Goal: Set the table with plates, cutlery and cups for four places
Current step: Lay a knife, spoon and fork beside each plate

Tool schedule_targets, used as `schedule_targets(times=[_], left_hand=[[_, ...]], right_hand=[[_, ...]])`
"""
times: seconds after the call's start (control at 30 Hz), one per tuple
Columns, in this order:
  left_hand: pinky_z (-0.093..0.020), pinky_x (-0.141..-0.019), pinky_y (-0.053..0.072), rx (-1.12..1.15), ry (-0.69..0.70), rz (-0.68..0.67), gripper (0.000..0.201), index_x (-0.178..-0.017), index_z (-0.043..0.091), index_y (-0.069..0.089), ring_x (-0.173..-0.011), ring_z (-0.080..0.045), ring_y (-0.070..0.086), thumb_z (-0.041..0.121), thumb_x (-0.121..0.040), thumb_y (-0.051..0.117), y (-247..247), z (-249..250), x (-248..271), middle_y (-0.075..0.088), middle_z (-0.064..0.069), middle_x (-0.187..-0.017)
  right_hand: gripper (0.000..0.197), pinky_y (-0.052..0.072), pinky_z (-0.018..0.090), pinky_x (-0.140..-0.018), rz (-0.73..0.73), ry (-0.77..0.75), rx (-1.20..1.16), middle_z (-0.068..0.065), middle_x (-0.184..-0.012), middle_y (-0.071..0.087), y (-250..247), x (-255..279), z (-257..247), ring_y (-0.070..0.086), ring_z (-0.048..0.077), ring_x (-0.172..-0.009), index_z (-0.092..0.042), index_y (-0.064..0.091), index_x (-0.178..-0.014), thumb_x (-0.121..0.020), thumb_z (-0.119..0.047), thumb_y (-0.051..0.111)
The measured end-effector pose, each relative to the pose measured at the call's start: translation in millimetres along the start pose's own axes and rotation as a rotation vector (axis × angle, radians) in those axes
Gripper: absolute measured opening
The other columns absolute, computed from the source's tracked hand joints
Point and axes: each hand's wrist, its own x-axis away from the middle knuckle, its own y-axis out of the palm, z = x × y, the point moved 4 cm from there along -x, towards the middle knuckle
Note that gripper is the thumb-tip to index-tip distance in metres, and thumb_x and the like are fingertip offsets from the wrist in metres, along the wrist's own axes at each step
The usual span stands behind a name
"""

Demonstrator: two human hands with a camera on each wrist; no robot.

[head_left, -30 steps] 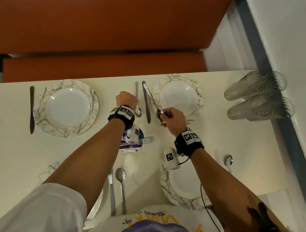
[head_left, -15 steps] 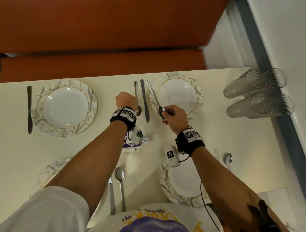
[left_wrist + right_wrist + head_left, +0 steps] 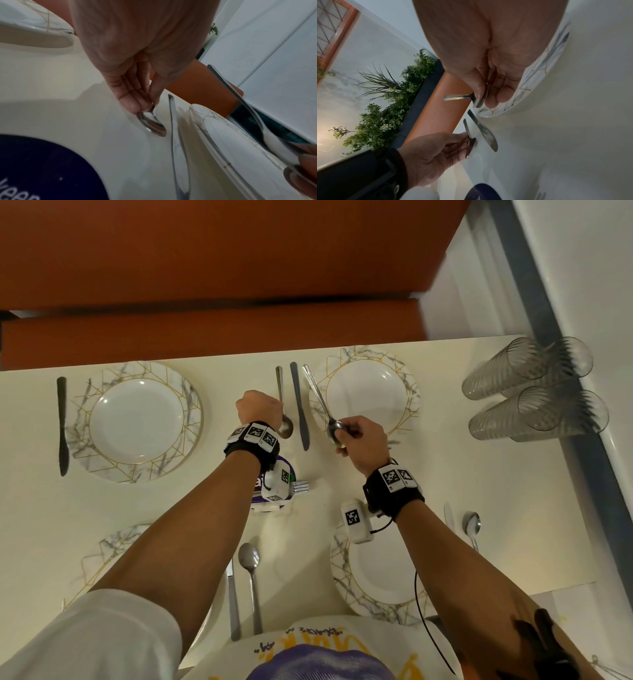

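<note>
Left hand (image 3: pixel 257 409) pinches table spoon (image 3: pixel 151 123); right hand (image 3: pixel 363 441) grips another (raised) spoon (image 3: pixel 320 402); plates bare.

**Changes over the last second**

Right hand (image 3: pixel 363 445) has carried its spoon (image 3: pixel 320 402) rightward: the handle, which a second ago crossed the gap beside the knife (image 3: pixel 299 405), now lies over the left rim of the far right plate (image 3: pixel 407 378). The bowl is raised clear of the table (image 3: pixel 445 467), pinched at the fingers. Left hand (image 3: pixel 258 409) has shifted slightly; its fingertips now sit at the neck of the second spoon (image 3: pixel 284 422), which lies flat, bowl uncovered. View has drifted a little.
</note>
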Motion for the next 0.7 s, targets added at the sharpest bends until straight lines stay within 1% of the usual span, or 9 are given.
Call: schedule_targets(times=[0.13, 0.23, 0.3, 0.37, 0.43, 0.47, 0.5, 0.57, 0.7], left_hand=[[-0.027, -0.067, 0.047, 0.021, 0.069, 0.022, 0.025, -0.100, 0.003, 0.075, -0.071, -0.020, 0.060, 0.024, -0.098, 0.062, -14, 2, 20, 0.072, -0.009, -0.092], [-0.029, -0.071, 0.046, 0.056, 0.155, 0.070, 0.027, -0.111, 0.007, 0.071, -0.082, -0.023, 0.059, 0.021, -0.101, 0.051, -28, 2, 38, 0.068, -0.006, -0.097], [-0.027, -0.075, 0.046, 0.133, 0.252, 0.067, 0.025, -0.115, 0.010, 0.071, -0.089, -0.021, 0.063, 0.021, -0.102, 0.053, -35, 3, 50, 0.072, -0.004, -0.104], [-0.025, -0.077, 0.052, 0.234, 0.343, 0.044, 0.020, -0.112, 0.014, 0.071, -0.088, -0.015, 0.068, 0.021, -0.102, 0.057, -41, 5, 66, 0.075, -0.001, -0.102], [-0.018, -0.070, 0.056, 0.335, 0.409, 0.015, 0.016, -0.110, 0.015, 0.071, -0.078, -0.006, 0.067, 0.020, -0.103, 0.059, -47, 8, 88, 0.074, 0.003, -0.092], [-0.015, -0.064, 0.055, 0.378, 0.442, 0.000, 0.014, -0.109, 0.015, 0.071, -0.074, -0.008, 0.067, 0.019, -0.103, 0.059, -49, 10, 100, 0.073, 0.004, -0.089], [-0.015, -0.061, 0.056, 0.419, 0.471, -0.014, 0.013, -0.108, 0.016, 0.071, -0.073, -0.013, 0.069, 0.019, -0.103, 0.059, -51, 11, 111, 0.074, 0.004, -0.088], [-0.025, -0.068, 0.060, 0.492, 0.490, -0.037, 0.011, -0.105, 0.021, 0.071, -0.079, -0.021, 0.073, 0.020, -0.101, 0.062, -52, 9, 132, 0.077, -0.001, -0.090], [-0.028, -0.070, 0.059, 0.489, 0.467, 0.018, 0.017, -0.112, 0.018, 0.073, -0.082, -0.018, 0.074, 0.022, -0.096, 0.069, -60, -8, 163, 0.077, -0.003, -0.095]], right_hand=[[0.017, 0.058, 0.029, -0.060, 0.010, 0.011, -0.013, 0.010, -0.094, 0.073, -2, 4, -4, 0.070, 0.021, -0.063, -0.006, 0.068, -0.108, -0.092, -0.007, 0.067], [0.015, 0.058, 0.029, -0.060, 0.021, 0.002, -0.027, 0.011, -0.093, 0.073, -3, 9, -11, 0.071, 0.020, -0.062, -0.008, 0.068, -0.107, -0.092, -0.008, 0.067], [0.015, 0.058, 0.029, -0.059, 0.027, -0.022, -0.049, 0.010, -0.090, 0.074, -1, 15, -19, 0.071, 0.018, -0.060, -0.008, 0.068, -0.106, -0.091, -0.008, 0.068], [0.015, 0.058, 0.029, -0.057, 0.027, -0.067, -0.062, 0.008, -0.087, 0.074, 2, 25, -30, 0.070, 0.017, -0.059, -0.007, 0.069, -0.106, -0.091, -0.010, 0.068], [0.017, 0.057, 0.028, -0.055, 0.030, -0.118, -0.090, 0.009, -0.084, 0.074, 5, 36, -40, 0.069, 0.016, -0.058, -0.007, 0.069, -0.107, -0.090, -0.009, 0.070], [0.019, 0.056, 0.027, -0.055, 0.030, -0.145, -0.105, 0.009, -0.085, 0.074, 7, 41, -44, 0.069, 0.015, -0.058, -0.008, 0.068, -0.109, -0.090, -0.007, 0.070], [0.021, 0.057, 0.028, -0.056, 0.023, -0.161, -0.113, 0.010, -0.086, 0.074, 9, 46, -48, 0.069, 0.016, -0.060, -0.010, 0.067, -0.110, -0.090, -0.006, 0.070], [0.023, 0.059, 0.032, -0.059, 0.005, -0.170, -0.120, 0.009, -0.087, 0.074, 12, 57, -53, 0.070, 0.019, -0.063, -0.015, 0.066, -0.109, -0.089, -0.006, 0.070], [0.020, 0.057, 0.029, -0.055, -0.052, -0.185, -0.159, 0.007, -0.084, 0.073, 22, 81, -61, 0.068, 0.016, -0.057, -0.017, 0.065, -0.105, -0.089, -0.008, 0.072]])
